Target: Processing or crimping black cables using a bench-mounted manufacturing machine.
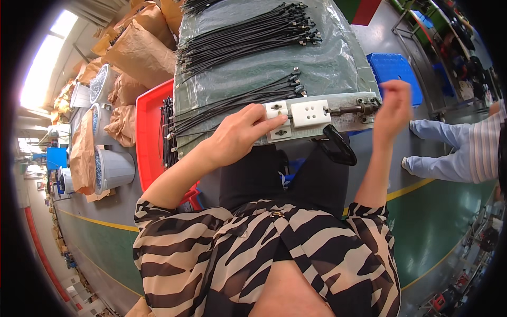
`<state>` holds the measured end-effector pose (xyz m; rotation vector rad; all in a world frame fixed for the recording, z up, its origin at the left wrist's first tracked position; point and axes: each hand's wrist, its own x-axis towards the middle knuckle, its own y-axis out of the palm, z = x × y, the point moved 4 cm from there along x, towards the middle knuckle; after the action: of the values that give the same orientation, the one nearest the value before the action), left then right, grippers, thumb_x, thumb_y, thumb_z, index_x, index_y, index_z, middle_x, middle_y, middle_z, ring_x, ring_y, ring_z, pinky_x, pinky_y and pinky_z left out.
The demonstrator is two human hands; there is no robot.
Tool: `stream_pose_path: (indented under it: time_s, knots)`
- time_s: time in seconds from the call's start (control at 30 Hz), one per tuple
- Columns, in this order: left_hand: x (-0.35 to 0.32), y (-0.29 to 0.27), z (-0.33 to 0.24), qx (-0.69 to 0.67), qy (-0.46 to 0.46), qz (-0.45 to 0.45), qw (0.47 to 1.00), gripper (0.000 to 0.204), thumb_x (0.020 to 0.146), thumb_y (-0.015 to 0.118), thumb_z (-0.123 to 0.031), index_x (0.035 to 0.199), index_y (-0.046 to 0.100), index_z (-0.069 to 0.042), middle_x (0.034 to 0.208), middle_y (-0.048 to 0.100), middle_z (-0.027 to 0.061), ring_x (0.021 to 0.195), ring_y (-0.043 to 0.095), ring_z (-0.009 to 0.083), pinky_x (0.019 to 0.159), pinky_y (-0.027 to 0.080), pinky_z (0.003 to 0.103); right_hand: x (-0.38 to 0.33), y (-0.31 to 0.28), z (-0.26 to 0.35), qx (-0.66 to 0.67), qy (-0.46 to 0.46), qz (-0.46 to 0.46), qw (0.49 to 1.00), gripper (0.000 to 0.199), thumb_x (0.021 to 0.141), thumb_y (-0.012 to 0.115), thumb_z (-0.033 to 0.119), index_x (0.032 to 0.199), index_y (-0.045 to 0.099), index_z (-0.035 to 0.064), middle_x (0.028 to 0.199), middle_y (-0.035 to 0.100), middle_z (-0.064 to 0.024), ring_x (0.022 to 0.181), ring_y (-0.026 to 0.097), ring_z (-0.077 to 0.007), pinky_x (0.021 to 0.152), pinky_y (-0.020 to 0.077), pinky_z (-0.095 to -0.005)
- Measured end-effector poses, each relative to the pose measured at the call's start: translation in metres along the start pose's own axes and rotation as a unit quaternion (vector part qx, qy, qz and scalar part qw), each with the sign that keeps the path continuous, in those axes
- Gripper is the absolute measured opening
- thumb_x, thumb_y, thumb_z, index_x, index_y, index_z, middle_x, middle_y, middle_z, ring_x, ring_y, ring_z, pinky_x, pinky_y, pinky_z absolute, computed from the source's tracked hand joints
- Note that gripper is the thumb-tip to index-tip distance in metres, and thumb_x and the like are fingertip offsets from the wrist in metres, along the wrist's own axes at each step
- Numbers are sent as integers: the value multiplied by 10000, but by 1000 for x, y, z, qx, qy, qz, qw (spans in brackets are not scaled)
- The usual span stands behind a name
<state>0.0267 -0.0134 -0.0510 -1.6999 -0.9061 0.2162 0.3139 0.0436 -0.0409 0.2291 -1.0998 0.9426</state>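
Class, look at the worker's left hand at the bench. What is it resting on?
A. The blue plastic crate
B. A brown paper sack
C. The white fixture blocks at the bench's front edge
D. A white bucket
C: the left hand lies with its fingers on the white fixture blocks, with bundled black cables just behind; the right hand is raised beside the bench.

White jig blocks (310, 113) look like smooth matt plastic; the clamp (355, 109) dull metal; table cover (327, 66) glossy plastic sheet
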Motion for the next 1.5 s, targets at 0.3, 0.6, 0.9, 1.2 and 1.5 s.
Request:
stream_pose_path:
  time_s: [0.3, 0.6, 0.9, 1.2, 1.5]
  knots:
    - [3, -14, 0, -19, -7, -34, 999, 481, 768, 547, 111, 1206, 633, -69, 814, 463, 109, 701, 500, 266, 622, 453, 350, 2, -5, 4, 70, 42, -14, 997, 96, 861, 512, 6, 880, 603, 28, 738, 587, -54, 665, 526, -155, 615, 426, -289]
    - [54, -32, 43, -36, -37, -118, 992, 186, 814, 641, 18, 997, 658, -13, 952, 562, 133, 906, 570, 306, 752, 485, 376, 47, -31, -59, 373, 290, -182, 862, 138, 843, 407, -23, 826, 535, 25, 614, 389, -5, 532, 320, -93, 521, 289, -248]
    - [140, -1, 130, 80, -74, -183, 977, 105, 809, 659, -37, 910, 637, -23, 965, 579, 137, 956, 566, 315, 818, 489, 390, 53, -40, -60, 349, 281, -196, 872, 153, 862, 400, -19, 827, 541, 32, 602, 391, -4, 526, 320, -88, 504, 282, -244]
    - [146, -43, 83, 33, -33, -256, 965, 144, 797, 635, 51, 910, 619, -36, 882, 591, 111, 759, 612, 298, 657, 498, 355, 63, -48, -64, 347, 266, -195, 878, 155, 870, 396, -14, 840, 543, 25, 601, 393, -6, 528, 323, -90, 501, 282, -245]
    - [56, -42, -24, 10, 69, -162, 984, 298, 737, 598, 98, 997, 677, -25, 829, 526, 110, 722, 563, 271, 625, 484, 349, 38, -57, -96, 383, 296, -213, 849, 155, 842, 389, -20, 846, 539, 17, 606, 405, -16, 526, 338, -97, 503, 293, -248]
